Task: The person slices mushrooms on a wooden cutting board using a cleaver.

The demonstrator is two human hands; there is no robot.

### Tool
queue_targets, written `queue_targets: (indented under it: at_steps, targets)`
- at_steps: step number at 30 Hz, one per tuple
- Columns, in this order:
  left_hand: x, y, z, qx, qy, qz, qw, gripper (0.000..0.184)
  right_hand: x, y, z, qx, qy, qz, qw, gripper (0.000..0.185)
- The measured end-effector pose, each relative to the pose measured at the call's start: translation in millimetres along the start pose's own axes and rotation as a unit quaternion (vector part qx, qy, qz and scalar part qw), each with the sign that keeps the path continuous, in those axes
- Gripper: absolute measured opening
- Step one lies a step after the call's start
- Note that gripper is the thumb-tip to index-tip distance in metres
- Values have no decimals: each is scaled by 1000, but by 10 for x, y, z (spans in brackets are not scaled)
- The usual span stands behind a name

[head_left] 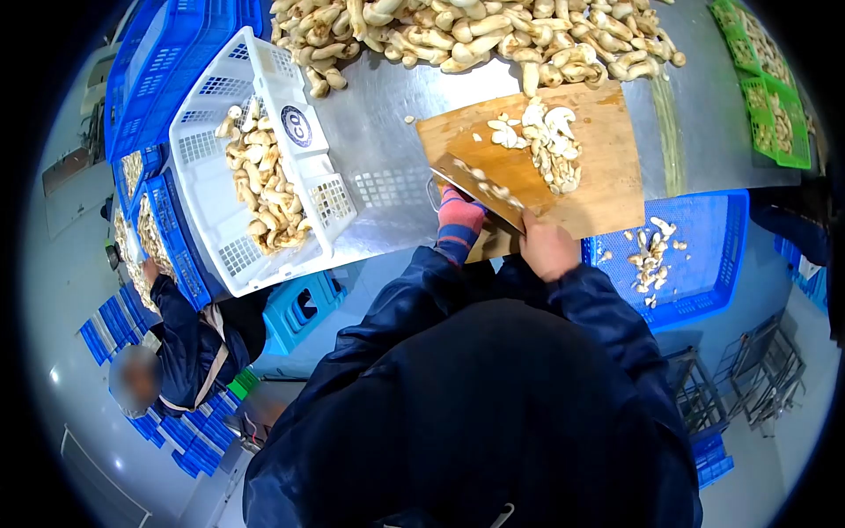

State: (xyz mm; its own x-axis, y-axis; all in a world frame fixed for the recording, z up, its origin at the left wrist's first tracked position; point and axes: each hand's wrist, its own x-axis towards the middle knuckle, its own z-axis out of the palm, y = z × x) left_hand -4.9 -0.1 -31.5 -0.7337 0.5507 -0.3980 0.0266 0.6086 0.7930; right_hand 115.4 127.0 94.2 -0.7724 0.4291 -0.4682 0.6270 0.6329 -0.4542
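Observation:
A wooden cutting board lies at the metal table's near edge with mushroom slices on it. My right hand is closed round the handle of a knife, whose broad blade points up and left and has several slices stuck to it. In a pink and blue striped glove, my left hand is beside the blade at the board's left corner. The blade and the glove's cuff hide most of its fingers, and what it may hold cannot be made out.
Whole mushrooms are heaped at the table's far side. A white crate with mushrooms stands left, a blue crate with pieces right. Green baskets sit far right. A co-worker is at the left by blue crates.

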Motion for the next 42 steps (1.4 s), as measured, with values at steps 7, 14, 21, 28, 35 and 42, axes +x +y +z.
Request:
queue_targets:
  at_steps: [7,14,21,28,35,42]
  targets:
    - [-20,284,-171,330,-80,111,934,30,-459,-13,-400,44,15,-55,997,19]
    - [-38,380,-128,-200,-20,-82,976,27,-593,-100,-561,17,-66,65,996,15]
    - [-66,479,-175,-55,55,-106,991,47,208,-86,84,48,2,-11,999,19]
    - [-130,501,-608,-462,-149,-230,843,49,353,219,-255,199,-105,89,970,28]
    - [-348,707,-1276,-526,-222,-110,813,56,76,481,-70,220,50,154,962,26]
    - [-468,539,-2131,-681,-44,22,731,60,43,382,-51,186,86,133,970,30]
